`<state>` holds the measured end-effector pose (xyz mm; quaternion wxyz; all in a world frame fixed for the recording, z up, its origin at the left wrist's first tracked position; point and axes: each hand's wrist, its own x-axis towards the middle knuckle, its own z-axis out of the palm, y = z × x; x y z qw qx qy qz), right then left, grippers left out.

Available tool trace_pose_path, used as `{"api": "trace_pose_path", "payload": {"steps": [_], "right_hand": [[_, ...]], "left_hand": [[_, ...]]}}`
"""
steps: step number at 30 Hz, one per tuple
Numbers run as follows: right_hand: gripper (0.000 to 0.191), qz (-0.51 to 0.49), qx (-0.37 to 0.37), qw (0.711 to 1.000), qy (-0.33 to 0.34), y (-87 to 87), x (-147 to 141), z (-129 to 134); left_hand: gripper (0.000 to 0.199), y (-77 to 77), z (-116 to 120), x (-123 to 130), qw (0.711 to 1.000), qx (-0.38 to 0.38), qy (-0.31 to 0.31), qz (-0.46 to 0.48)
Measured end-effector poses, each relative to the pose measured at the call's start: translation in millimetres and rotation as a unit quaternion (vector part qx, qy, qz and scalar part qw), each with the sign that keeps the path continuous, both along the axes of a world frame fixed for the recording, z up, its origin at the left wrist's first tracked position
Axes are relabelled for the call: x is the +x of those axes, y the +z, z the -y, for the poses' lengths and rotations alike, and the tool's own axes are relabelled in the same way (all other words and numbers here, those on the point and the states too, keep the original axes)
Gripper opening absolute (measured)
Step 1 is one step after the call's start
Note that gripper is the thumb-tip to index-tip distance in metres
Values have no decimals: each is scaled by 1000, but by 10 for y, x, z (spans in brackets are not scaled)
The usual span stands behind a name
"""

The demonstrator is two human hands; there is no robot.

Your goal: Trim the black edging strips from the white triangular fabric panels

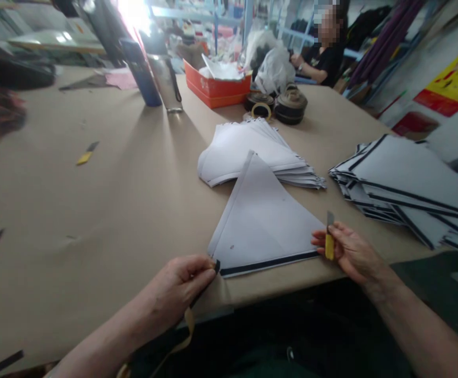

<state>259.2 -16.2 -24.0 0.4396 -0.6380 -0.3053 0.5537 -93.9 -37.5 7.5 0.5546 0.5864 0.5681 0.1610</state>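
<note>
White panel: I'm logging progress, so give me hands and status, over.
Left hand pinching black tape at left corner. Right hand holding yellow cutter at right corner. White panel: black strip along near edge. Far tip overlaps white stack.

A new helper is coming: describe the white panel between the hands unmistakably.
Find the brown table; at its near edge are the left hand and right hand. Between them lies the white, roughly triangular panel, its near side edged in black. It lies singly, unlike the white stack behind and the pile at right.
</note>
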Motion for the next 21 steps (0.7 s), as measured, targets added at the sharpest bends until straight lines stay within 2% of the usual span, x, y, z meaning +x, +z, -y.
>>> {"api": "trace_pose_path", "payload": {"steps": [1, 3, 5, 8, 9, 11, 15, 17, 19, 21], "right_hand": [[20, 58, 24, 998, -11, -7, 131, -23], [22, 195, 73, 978, 27, 6, 283, -102], [21, 344, 108, 926, 116, 56, 290, -216], [29, 514, 90, 823, 224, 140, 136, -405], [31, 544, 76, 801, 237, 157, 78, -461], [30, 569, 54, 781, 251, 170, -4, -541], [18, 539, 42, 793, 282, 178, 26, -504], [18, 511, 32, 805, 299, 184, 127, -352], [21, 449, 18, 842, 298, 173, 261, -104], [25, 354, -3, 894, 273, 131, 401, 214]], "left_hand": [[30, 6, -3, -3, 1000, -13, 16, 19], [33, 33, -8, 33, 996, -41, 51, 53], [35, 71, -10, 110, 990, -70, 85, 89], [35, 109, 4, 239, 972, -113, 129, 159], [35, 109, 11, 273, 966, -129, 139, 177], [36, 93, 22, 323, 956, -158, 155, 191], [37, 41, 9, 358, 951, -135, 202, 194], [36, 28, -10, 360, 956, -125, 188, 185], [35, 18, -29, 365, 968, -139, 138, 159], [34, 0, -45, 381, 975, -149, 92, 134]]}}
